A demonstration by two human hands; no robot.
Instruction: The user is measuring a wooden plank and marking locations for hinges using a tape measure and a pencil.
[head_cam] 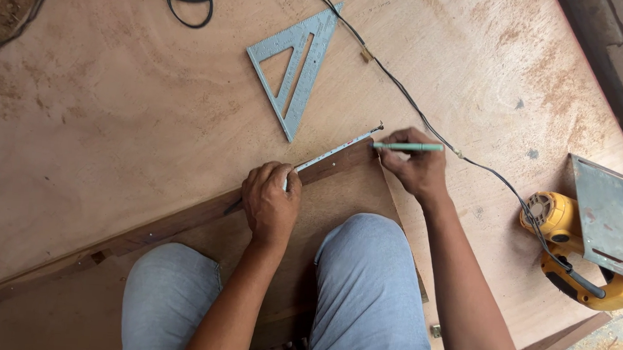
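1. Grey trouser knees [362,288] fill the bottom centre of the frame; you crouch over a dark wood strip [338,166] lying on a wide plywood sheet [111,110].
2. Your left hand [271,203], centre frame, is closed down on a tape measure blade [331,153], pinning it flat along the strip. The blade is a thin, pale metal ribbon with fine markings, running diagonally up to the right, its hook end just past the strip's corner.
3. By my reading it is light, springy and slick, so it will curl or skate if released; press it from above, as you do, rather than pinching its edges.
4. Your right hand [418,168], right of centre, is clamped on a pale green pen [408,147], tip pointing left, touching or nearly touching the blade's far end. The two hands are apart.
5. Further up, a grey metal triangular square [297,64] lies flat in the upper middle.
6. A thin black cable [405,94] crosses from top centre to a yellow circular saw [584,252] at right edge.
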